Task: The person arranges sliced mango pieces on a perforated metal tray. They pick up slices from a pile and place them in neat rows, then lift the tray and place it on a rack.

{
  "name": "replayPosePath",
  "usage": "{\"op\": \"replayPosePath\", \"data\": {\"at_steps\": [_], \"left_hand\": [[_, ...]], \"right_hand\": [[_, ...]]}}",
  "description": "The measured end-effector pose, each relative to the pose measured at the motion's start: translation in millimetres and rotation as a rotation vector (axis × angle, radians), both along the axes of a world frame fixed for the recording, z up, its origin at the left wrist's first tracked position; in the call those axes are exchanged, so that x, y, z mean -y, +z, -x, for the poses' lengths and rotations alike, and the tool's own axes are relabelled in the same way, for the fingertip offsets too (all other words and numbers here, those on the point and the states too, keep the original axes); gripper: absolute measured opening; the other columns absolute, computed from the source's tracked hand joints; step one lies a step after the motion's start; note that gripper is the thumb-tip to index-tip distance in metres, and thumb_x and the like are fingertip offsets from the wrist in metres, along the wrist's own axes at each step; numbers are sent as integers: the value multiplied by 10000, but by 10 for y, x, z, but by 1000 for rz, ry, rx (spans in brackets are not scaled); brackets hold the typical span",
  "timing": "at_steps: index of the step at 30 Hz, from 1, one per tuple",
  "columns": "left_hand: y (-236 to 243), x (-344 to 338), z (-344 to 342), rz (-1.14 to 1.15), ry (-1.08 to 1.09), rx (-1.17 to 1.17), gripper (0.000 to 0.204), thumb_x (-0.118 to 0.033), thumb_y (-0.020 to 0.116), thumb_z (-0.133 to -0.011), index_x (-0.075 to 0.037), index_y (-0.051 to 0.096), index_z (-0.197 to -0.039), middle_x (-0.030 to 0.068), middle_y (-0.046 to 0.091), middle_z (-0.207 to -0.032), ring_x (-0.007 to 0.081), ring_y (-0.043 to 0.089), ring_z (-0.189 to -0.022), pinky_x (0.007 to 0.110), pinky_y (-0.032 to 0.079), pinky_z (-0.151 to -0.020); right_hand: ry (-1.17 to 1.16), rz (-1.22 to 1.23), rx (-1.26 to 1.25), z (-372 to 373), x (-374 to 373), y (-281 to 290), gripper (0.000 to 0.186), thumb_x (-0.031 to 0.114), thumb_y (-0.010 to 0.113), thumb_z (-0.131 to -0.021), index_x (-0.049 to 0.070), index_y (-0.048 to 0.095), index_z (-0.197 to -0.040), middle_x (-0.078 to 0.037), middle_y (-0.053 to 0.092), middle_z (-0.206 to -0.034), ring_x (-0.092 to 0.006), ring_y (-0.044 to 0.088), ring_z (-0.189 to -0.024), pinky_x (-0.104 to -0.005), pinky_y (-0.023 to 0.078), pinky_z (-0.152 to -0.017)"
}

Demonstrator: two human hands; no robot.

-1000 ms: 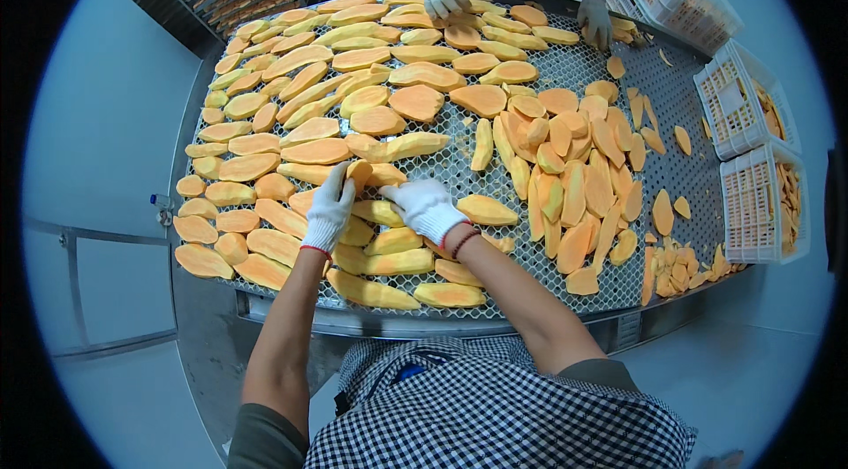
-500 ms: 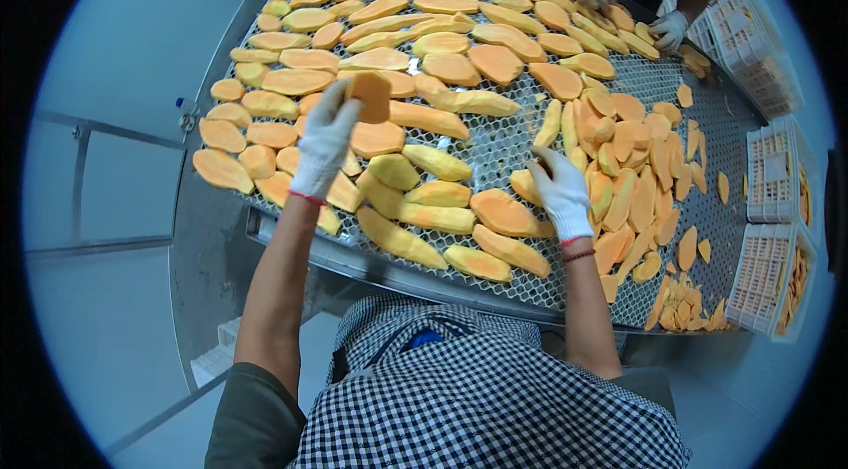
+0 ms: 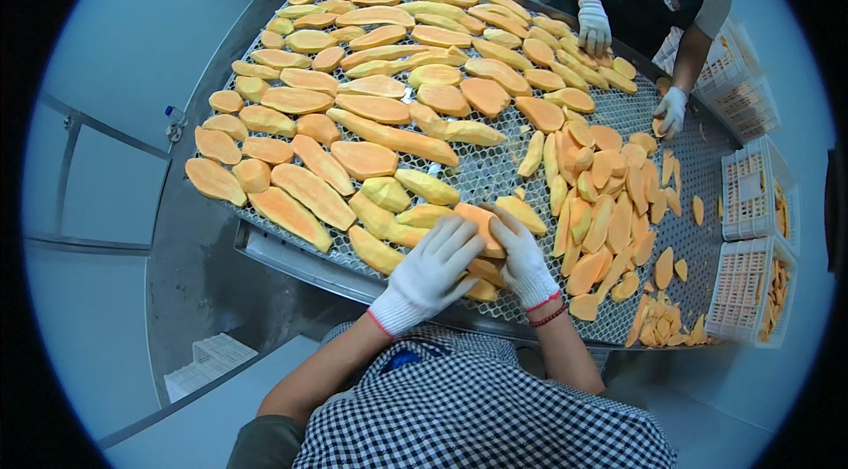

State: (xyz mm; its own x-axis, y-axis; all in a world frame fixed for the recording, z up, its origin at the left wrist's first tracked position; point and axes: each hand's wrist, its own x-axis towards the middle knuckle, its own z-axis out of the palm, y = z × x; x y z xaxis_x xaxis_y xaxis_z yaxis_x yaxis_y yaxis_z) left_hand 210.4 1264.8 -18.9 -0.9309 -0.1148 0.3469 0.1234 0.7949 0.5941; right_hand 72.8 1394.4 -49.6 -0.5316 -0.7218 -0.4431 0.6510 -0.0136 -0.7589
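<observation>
Peeled orange sweet potato slices (image 3: 380,111) lie in rows on a metal mesh tray (image 3: 490,155). My hands, in white knitted gloves, meet over the tray's near edge. One thick sweet potato slice (image 3: 478,223) is between them. My left hand (image 3: 430,273) has its fingers bent against the slice's left and near side, above other slices. My right hand (image 3: 525,262) curls around its right side, the thumb and fingertips partly hidden. More slices lie under and beside both hands, partly covered.
A heap of slices (image 3: 609,195) lies to the right, with small scraps (image 3: 662,321) at the near right corner. White crates (image 3: 749,291) stand beyond the right edge. Across the tray, a co-worker's gloved hands (image 3: 594,27) touch slices. A bottle (image 3: 175,116) stands at left.
My left hand has come down and right from above the left rows, where it held up a slice, to beside my right hand. My right hand has moved nearer and left. The view has shifted slightly.
</observation>
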Motion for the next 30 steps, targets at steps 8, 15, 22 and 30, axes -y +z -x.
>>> {"op": "replayPosePath", "data": {"at_steps": [8,15,22,30], "left_hand": [[-525,459,113,246,207,149,629,-279,725,-840,-86,476,-1384,259,380,-1461,466,339,-1382,592,206,-1179],[-835,584,552,432,183,288,726,-423,676,-855,-47,436,-1428,224,437,-1404,414,359,-1344,583,217,-1145],[-766,568,501,411,154,267,672,-394,689,-837,-35,476,-1364,184,468,-1335,392,380,-1312,558,215,-1141],[-783,562,570,388,173,283,600,-377,710,-824,-47,525,-1291,204,470,-1314,409,385,-1293,585,207,-1131]], "right_hand": [[197,-477,-1060,801,397,-417,519,315,665,-908,99,565,-1369,-157,568,-1368,-312,537,-1261,-391,407,-1085],[343,-477,-1540,645,428,-677,603,252,755,-794,150,557,-1354,-119,540,-1338,-359,503,-1221,-453,401,-1075],[297,-547,-1550,779,103,-802,487,339,789,-759,153,629,-1179,-129,557,-1340,-375,517,-1227,-473,422,-1049],[439,-417,-1451,760,296,-699,465,331,768,-769,129,635,-1166,-127,568,-1340,-330,542,-1209,-449,429,-1044]]}}
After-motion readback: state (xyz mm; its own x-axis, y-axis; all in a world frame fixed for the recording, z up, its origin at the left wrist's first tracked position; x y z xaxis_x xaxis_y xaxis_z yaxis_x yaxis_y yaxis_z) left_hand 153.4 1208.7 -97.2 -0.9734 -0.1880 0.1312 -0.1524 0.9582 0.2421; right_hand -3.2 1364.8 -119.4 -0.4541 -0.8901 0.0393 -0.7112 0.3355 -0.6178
